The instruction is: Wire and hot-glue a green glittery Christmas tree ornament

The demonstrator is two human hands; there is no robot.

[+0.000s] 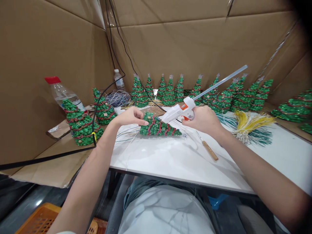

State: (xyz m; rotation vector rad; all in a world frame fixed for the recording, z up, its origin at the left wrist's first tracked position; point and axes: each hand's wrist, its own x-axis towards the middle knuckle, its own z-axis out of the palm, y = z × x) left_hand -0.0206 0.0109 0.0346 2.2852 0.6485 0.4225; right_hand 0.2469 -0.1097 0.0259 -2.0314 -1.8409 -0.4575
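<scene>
A small green Christmas tree with red garlands (pixel 159 127) lies on its side on the white table (pixel 175 159). My left hand (pixel 131 117) pinches its wide base end at the left. My right hand (pixel 203 121) grips a white and orange hot glue gun (pixel 179 112), whose nozzle points left and touches the tree near its base. A clear glue stick (pixel 220 82) juts out of the gun's back, up to the right.
A row of finished trees (pixel 170 89) lines the cardboard back wall, with others at left (pixel 81 125) and right (pixel 292 110). Yellow and green wire bundles (pixel 251 125), a wooden-handled tool (pixel 209 150), a plastic bottle (pixel 62 94) and a black cable (pixel 94 130) lie around.
</scene>
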